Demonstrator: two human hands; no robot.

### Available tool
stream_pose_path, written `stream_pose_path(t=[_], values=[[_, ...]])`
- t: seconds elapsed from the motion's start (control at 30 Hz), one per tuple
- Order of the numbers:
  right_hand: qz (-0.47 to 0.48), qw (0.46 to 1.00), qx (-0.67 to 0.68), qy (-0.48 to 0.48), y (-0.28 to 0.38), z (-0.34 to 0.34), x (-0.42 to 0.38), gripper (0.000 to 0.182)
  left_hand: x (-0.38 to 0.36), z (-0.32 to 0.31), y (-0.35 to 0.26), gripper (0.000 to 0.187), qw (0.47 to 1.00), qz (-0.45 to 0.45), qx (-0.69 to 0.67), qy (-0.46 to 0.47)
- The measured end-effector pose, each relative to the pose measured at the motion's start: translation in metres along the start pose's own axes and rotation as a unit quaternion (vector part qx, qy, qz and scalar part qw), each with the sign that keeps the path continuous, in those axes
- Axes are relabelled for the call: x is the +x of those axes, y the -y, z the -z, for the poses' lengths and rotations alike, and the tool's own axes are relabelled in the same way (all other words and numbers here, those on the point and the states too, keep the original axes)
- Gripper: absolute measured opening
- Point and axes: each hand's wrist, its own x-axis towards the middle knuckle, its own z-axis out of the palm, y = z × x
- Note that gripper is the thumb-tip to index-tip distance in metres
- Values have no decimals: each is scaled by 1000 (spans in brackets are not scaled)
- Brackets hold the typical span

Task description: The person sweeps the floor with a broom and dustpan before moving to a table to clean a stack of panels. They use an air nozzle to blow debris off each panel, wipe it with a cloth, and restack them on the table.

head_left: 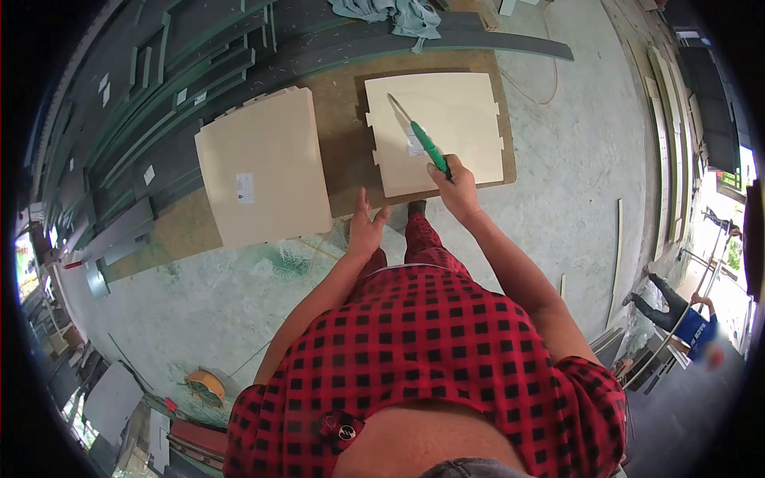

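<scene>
My right hand (pixel 457 190) is closed round the green handle of a tool (pixel 428 146) with a narrow, tapering metal blade. The blade points away from me, over a cream panel (pixel 470 119) with notched side edges. A white label (pixel 415 142) on that panel shows partly behind the tool. My left hand (pixel 366 233) holds nothing; its fingers are apart, pointing forward, close to the near edge of the brown board (pixel 344 135) under the panels. To its left lies a stack of cream panels (pixel 279 163) with a white label on top.
Dark grey frames and boards (pixel 191 72) are piled at the left and back, with a grey cloth (pixel 398 16) on them. Long strips (pixel 677 143) lie along the right side. At the far right is another person (pixel 689 319). An orange object (pixel 205 388) sits on the floor (pixel 183 319).
</scene>
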Motion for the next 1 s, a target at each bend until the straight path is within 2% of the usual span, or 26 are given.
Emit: stream_pose_path(t=[0.2, 0.3, 0.4, 0.47, 0.53, 0.63, 0.7, 0.73, 0.8, 0.9, 0.93, 1.0], values=[[-7, 999, -25, -19, 1, -10, 1, 31, -17, 17, -3, 80, 995, 3, -95, 14], [-3, 999, -37, -26, -1, -13, -2, 31, -22, 27, -8, 78, 996, 11, -81, 33], [4, 998, 19, -57, -10, -8, -3, 29, -27, 33, -14, 74, 997, 5, -73, 20], [-47, 986, 120, -101, -24, 4, -6, 27, -35, 42, -26, 72, 995, 16, -79, 50], [-53, 981, 131, -137, -51, 18, -6, 26, -48, 52, -51, 71, 993, 27, -85, 77], [-67, 972, 147, -171, -70, 41, -10, 25, -62, 70, -83, 66, 987, -27, -121, 107], [-74, 970, 152, -172, -60, 46, -14, 25, -61, 83, -92, 61, 990, -126, -52, 42], [-88, 964, 183, -175, -54, 48, -17, 23, -60, 92, -97, 61, 990, -126, -51, 36], [-109, 954, 216, -177, -51, 47, -18, 23, -57, 113, -107, 59, 955, -227, 176, -78], [-109, 963, 171, -180, -61, 41, -17, 24, -59, 135, -114, 57, 932, -224, 249, -135], [-108, 963, 171, -179, -65, 40, -16, 24, -62, 139, -117, 58, 934, -194, 259, -152], [-117, 963, 169, -174, -67, 39, -16, 25, -60, 147, -106, 59, 933, -190, 261, -159]])
